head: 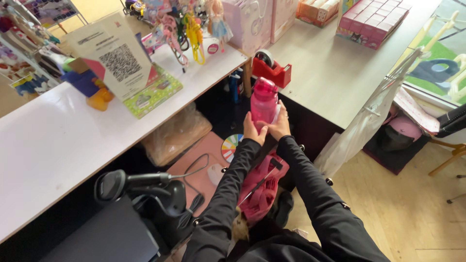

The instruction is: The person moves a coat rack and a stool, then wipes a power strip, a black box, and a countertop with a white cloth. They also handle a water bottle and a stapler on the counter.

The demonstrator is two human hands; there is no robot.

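Observation:
A pink translucent water bottle [263,102] with a darker pink lid is held upright in front of me, below the corner where two white counters meet. My left hand [252,131] grips its lower left side and my right hand [280,126] wraps its lower right side. Both arms are in black sleeves. A pink bag [262,189] with a black strap lies on my lap beneath my forearms.
A white counter [58,145] runs along the left with a card stand [116,58], toys and keychains. A second counter [330,68] at right carries a red tape dispenser [272,72] and pink boxes [371,22]. A black chair armrest [126,184] stands at lower left.

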